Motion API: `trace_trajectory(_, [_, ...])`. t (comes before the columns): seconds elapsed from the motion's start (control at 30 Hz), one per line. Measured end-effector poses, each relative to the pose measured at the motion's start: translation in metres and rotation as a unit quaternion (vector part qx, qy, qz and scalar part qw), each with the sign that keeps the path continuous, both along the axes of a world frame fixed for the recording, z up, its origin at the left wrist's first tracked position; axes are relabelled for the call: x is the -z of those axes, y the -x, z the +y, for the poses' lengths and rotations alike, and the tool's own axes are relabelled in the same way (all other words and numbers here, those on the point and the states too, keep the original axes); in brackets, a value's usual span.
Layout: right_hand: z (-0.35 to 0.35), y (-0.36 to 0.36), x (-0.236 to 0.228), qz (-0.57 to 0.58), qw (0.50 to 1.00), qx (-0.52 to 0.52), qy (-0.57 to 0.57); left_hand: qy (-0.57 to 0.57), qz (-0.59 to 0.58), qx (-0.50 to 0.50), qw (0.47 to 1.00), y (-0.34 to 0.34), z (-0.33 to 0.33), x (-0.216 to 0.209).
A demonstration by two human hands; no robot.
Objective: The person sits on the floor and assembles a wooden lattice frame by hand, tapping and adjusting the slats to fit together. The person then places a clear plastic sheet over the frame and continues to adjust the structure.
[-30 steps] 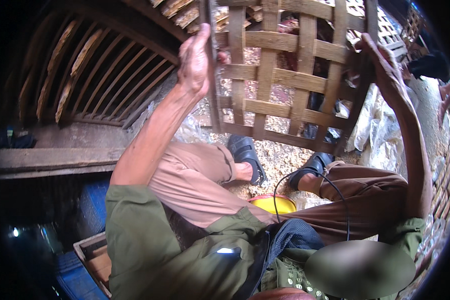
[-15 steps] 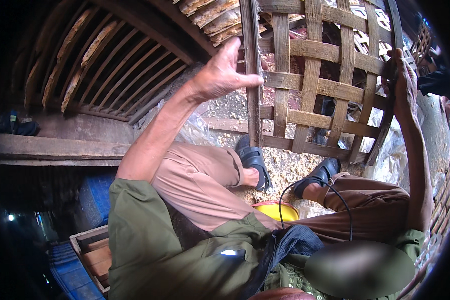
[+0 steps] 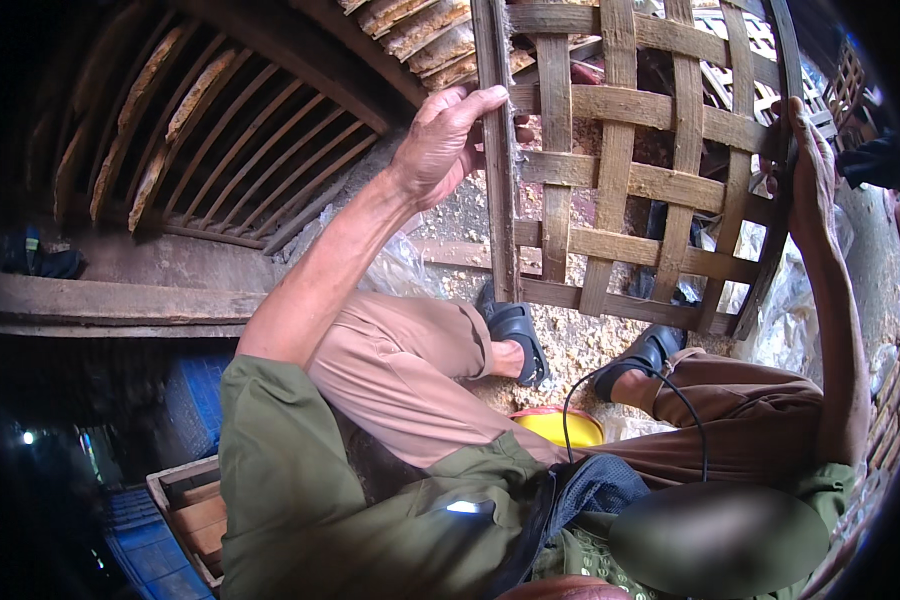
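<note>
A framed lattice rack of woven bamboo strips [image 3: 615, 160] is held up in front of me, over my feet, its open squares showing the floor behind. On its left wooden edge, my left hand [image 3: 448, 140] is closed, the thumb on the near face and fingertips showing behind the bar. My right hand [image 3: 810, 165] grips the opposite edge, thumb up along the frame and some fingers hidden behind it. Brownish crumbs cling to the strips.
At the left stands a slatted wooden rack [image 3: 240, 140]; more crusted slats [image 3: 425, 40] are stacked beyond my left hand. Crumbs litter the floor [image 3: 580, 345] around my sandals. A yellow bowl [image 3: 560, 427], plastic sheeting [image 3: 785, 320] and a wooden box [image 3: 195, 520] lie nearby.
My left hand has gone from open, thumb against the rack's left edge, to closed around that edge, slightly higher up. The rack has shifted slightly left; my right hand keeps its grip.
</note>
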State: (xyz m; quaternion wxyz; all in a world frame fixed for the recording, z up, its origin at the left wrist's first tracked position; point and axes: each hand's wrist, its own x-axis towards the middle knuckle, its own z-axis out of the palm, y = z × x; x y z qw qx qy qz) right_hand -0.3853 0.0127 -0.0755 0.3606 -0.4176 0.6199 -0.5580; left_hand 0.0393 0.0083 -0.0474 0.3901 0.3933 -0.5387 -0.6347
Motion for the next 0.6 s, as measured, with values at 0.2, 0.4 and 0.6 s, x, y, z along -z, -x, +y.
trace_trajectory(0.2, [0.013, 0.018, -0.012, 0.009, 0.999, -0.039, 0.035, 0.024, -0.099, 0.114, 0.988, 0.004, -0.01, -0.002])
trace_trajectory(0.4, [0.014, 0.015, -0.015, 0.014, 0.999, -0.017, 0.033, 0.029, -0.155, 0.135, 0.978, -0.001, 0.003, 0.009])
trace_trajectory(0.6, [0.012, 0.021, -0.021, 0.012, 0.999, -0.001, 0.031, 0.105, -0.223, 0.103, 0.964, 0.012, 0.0, 0.013])
